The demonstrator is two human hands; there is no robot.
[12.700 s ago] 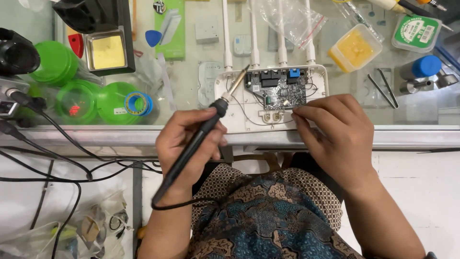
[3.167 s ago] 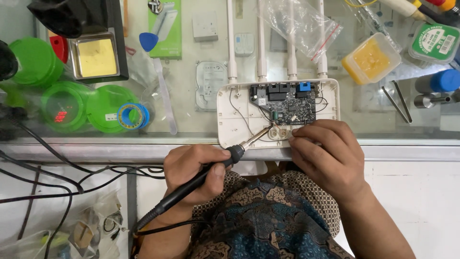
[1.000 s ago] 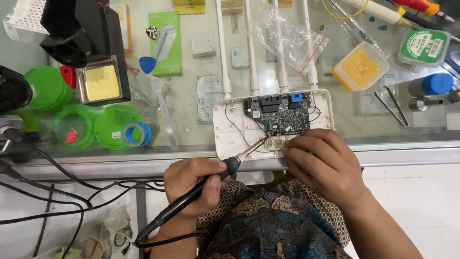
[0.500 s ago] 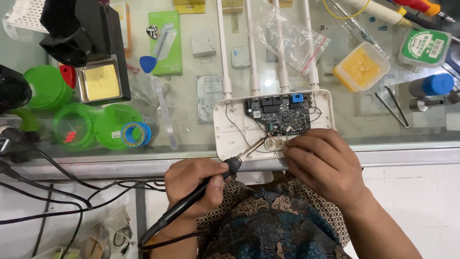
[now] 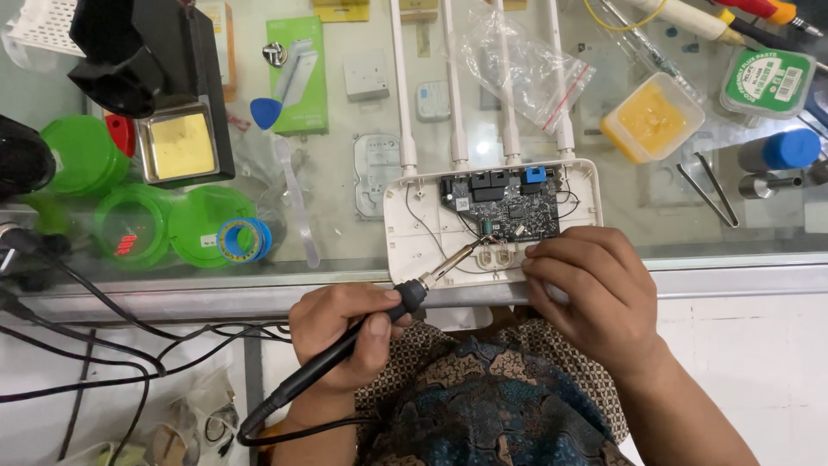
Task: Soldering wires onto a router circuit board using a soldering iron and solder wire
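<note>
Directly ahead of both hands, the opened white router casing point(image 5: 414, 250) lies at the near edge of the glass bench point(image 5: 345, 198), circuit board point(image 5: 509, 207) exposed. Left hand point(image 5: 345, 341) is closed in a pen grip around the soldering iron point(image 5: 379, 324); its long axis runs up and rightward, tip at the board's near edge. Right hand point(image 5: 595, 298), fingers curled, presses the casing's near rim just right of the tip; whether it pinches anything cannot be told.

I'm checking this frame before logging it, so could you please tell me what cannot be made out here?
Head view only:
- Whether the soldering iron tip touches the circuit board: too small.
- The router case near edge: covered by the right hand.
- What the right hand's fingers pinch, if anything: hidden beneath them.
- The antennas: cut off by the top edge.
</note>
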